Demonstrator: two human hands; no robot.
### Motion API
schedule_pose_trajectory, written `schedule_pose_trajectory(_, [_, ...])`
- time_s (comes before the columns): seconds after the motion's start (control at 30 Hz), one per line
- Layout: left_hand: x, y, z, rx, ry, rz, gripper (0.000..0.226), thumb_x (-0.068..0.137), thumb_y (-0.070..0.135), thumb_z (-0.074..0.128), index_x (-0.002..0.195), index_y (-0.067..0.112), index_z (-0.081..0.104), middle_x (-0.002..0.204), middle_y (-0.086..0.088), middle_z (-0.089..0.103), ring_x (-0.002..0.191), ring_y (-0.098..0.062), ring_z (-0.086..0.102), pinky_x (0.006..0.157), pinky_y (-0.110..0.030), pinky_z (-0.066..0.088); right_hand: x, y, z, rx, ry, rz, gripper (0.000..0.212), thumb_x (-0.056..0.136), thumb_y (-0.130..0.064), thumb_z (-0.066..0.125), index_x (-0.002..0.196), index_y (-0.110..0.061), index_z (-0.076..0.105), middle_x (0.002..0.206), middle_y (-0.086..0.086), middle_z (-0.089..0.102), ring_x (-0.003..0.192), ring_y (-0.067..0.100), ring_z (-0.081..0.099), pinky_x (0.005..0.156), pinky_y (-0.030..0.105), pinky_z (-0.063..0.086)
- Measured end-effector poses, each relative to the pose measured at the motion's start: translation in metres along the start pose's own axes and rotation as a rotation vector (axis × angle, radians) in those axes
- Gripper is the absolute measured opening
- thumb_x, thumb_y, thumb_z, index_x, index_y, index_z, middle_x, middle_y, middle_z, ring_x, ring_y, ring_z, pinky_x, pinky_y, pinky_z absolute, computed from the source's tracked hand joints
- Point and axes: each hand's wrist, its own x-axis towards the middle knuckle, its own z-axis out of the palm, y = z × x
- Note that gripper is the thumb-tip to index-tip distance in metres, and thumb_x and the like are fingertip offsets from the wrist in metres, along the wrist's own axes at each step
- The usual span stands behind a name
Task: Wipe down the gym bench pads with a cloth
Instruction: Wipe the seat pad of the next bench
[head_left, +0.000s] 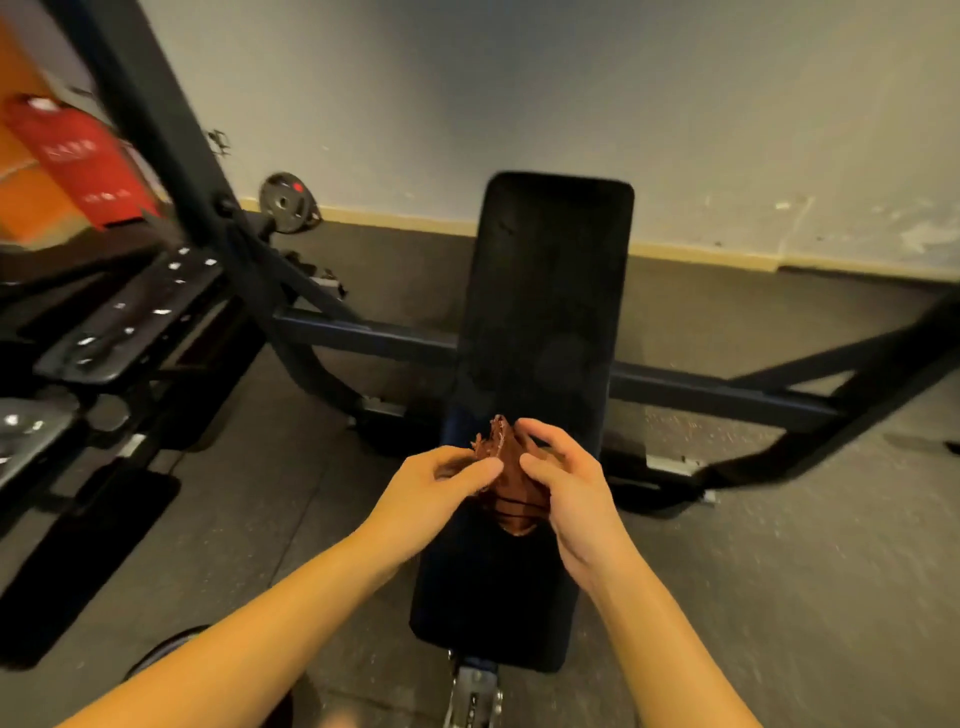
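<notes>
Fingers of both hands pinching cloth, above bench pad

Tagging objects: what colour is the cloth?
Reddish-brown, bunched between the left hand and right hand: cloth, clearest in the head view.

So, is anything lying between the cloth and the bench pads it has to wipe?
Nothing visible does. The left hand and right hand both grip the cloth over the seat pad; that pad and the back pad beyond it have nothing lying on them.

Forearms extended, left grip, right grip — both pinching cloth
</notes>
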Motion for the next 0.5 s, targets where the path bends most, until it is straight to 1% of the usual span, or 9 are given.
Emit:
schedule_pose_trajectory(0.07, [-0.016,0.025,-0.014,-0.022,0.033,0.032,0.019,0.093,0.033,0.074,0.108,0.023,0.078,0.102,0.008,0.079,0.099,-0.005,0.073,0.093,-0.025,0.052,-0.004,-0.029,0.015,-0.037,-0.081,-0.059,0.038,0.101,-0.006,0.056,0.13,-0.029,0.065,0.117,-0.001,0.075,0.106,0.016,0.073,0.093,0.038,0.058])
schedule_pose_trajectory(0.17, [-0.039,0.051,-0.036,0.012,0.197,0.09,0.007,0.091,0.028,0.077,0.095,0.023,0.081,0.093,0.007,0.079,0.091,-0.007,0.074,0.086,-0.024,0.052,-0.008,-0.067,0.037,-0.146,-0.19,-0.146,0.042,0.096,-0.009,0.067,0.129,-0.036,0.063,0.117,-0.003,0.073,0.102,0.015,0.073,0.089,0.034,0.06])
schedule_pose_trajectory(0.23, [-0.059,0.064,-0.051,0.018,0.31,0.104,0.003,0.089,0.027,0.078,0.089,0.025,0.08,0.09,0.007,0.079,0.089,-0.008,0.073,0.085,-0.026,0.052,-0.014,-0.088,0.053,-0.223,-0.262,-0.189,0.043,0.092,-0.012,0.072,0.125,-0.038,0.064,0.118,-0.004,0.07,0.1,0.015,0.072,0.088,0.036,0.062])
schedule_pose_trajectory(0.33, [-0.091,0.077,-0.07,-0.005,0.445,0.136,0.003,0.092,0.025,0.076,0.089,0.025,0.078,0.089,0.006,0.079,0.089,-0.01,0.074,0.088,-0.031,0.055,-0.021,-0.111,0.078,-0.264,-0.379,-0.254,0.04,0.088,-0.009,0.076,0.119,-0.033,0.069,0.113,-0.005,0.07,0.095,0.012,0.073,0.086,0.039,0.063])
schedule_pose_trajectory(0.43, [-0.117,0.081,-0.097,0.006,0.568,0.153,0.005,0.094,0.023,0.074,0.091,0.019,0.075,0.084,0.004,0.078,0.084,-0.01,0.075,0.087,-0.034,0.057,-0.027,-0.126,0.112,-0.327,-0.506,-0.269,0.037,0.087,-0.018,0.078,0.118,-0.036,0.069,0.112,-0.011,0.071,0.098,0.007,0.071,0.082,0.033,0.063])
schedule_pose_trajectory(0.5, [-0.13,0.076,-0.124,-0.013,0.64,0.168,0.006,0.094,0.019,0.074,0.09,0.016,0.073,0.077,0.001,0.076,0.078,-0.014,0.074,0.083,-0.038,0.057,-0.028,-0.13,0.14,-0.344,-0.596,-0.232,0.031,0.09,-0.022,0.076,0.118,-0.035,0.069,0.11,-0.011,0.072,0.099,0.009,0.072,0.076,0.031,0.062])
